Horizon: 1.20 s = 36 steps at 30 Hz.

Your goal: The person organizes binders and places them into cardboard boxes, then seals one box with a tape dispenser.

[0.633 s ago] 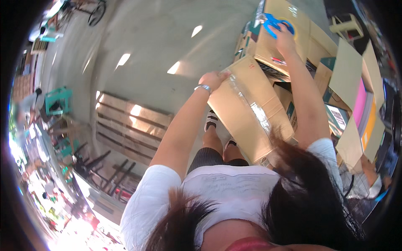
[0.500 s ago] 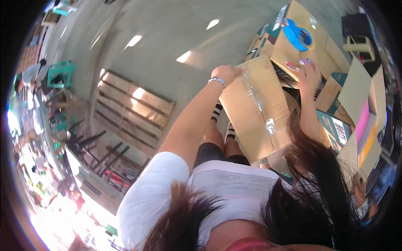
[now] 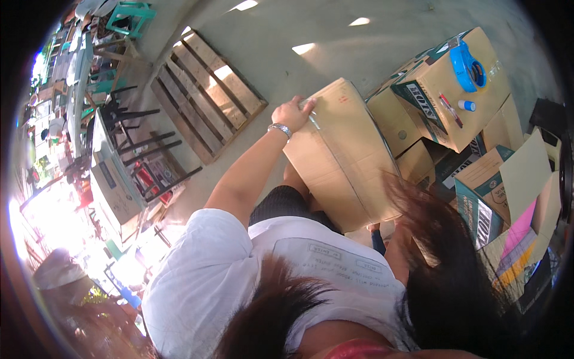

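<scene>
A closed brown cardboard box [image 3: 332, 155] is held tilted in front of my body, with a seam running down its upper face. My left hand [image 3: 293, 115] grips its far left edge, fingers bent over the edge and a metal-looking band on the wrist. Short, shiny tape shows beside those fingers. My right forearm [image 3: 397, 254] bends in toward the box's near right corner. Hair and the box hide the right hand, so its fingers do not show.
To the right, a larger carton [image 3: 442, 99] carries a blue tape dispenser [image 3: 467, 67], a red pen [image 3: 451, 110] and a small blue-and-white cylinder [image 3: 467, 106]. Open cartons [image 3: 529, 179] stand nearer. A wooden pallet [image 3: 209, 96] lies on the floor; an upturned black-legged table or stool [image 3: 146, 137] stands left.
My right hand has left the area by the pen and drawn back toward my body. The box has turned and tilted, its taped strip now mostly out of sight. The view has swung too.
</scene>
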Available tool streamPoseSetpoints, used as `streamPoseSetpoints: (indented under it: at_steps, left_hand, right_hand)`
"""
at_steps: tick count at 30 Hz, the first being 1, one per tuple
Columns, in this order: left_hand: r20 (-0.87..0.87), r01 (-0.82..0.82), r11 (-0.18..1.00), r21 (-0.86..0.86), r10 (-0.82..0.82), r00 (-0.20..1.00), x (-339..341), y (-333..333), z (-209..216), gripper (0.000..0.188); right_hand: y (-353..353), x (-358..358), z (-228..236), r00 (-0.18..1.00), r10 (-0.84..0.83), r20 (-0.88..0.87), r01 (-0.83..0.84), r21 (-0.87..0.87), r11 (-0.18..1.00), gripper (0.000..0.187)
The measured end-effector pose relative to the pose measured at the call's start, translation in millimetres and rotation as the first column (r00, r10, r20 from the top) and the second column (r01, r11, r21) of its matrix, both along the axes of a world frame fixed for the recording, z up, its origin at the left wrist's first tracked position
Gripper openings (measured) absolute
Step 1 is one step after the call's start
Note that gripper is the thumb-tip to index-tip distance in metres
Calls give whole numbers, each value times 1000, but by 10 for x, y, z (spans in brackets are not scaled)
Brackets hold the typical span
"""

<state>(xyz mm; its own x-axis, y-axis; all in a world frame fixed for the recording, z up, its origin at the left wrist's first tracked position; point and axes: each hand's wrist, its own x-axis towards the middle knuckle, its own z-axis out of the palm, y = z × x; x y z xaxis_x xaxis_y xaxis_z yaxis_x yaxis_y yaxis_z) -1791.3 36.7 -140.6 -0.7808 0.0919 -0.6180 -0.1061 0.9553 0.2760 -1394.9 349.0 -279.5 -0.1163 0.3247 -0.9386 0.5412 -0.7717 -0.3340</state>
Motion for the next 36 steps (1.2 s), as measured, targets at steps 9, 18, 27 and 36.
streamPoseSetpoints:
  at_steps: [9,18,27,36]
  left_hand:
    - [-18,-349,937,11,349,937,316,-470,-340,78]
    - [26,-442,888,130,443,896,357,-917,-700,78]
    - [204,-412,894,176,377,904,426,-1714,-1524,88]
    - [380,-737,676,-9,684,623,770,-3670,-1840,106]
  right_hand:
    - [-59,-363,-365,990,78,-117,-91,-105,990,36]
    - [-68,-352,-374,980,175,-96,-182,-59,982,42]
    - [-734,-1173,-85,928,364,-83,-360,66,931,48]
    - [-2710,-3079,-184,738,657,-152,-654,73,753,54]
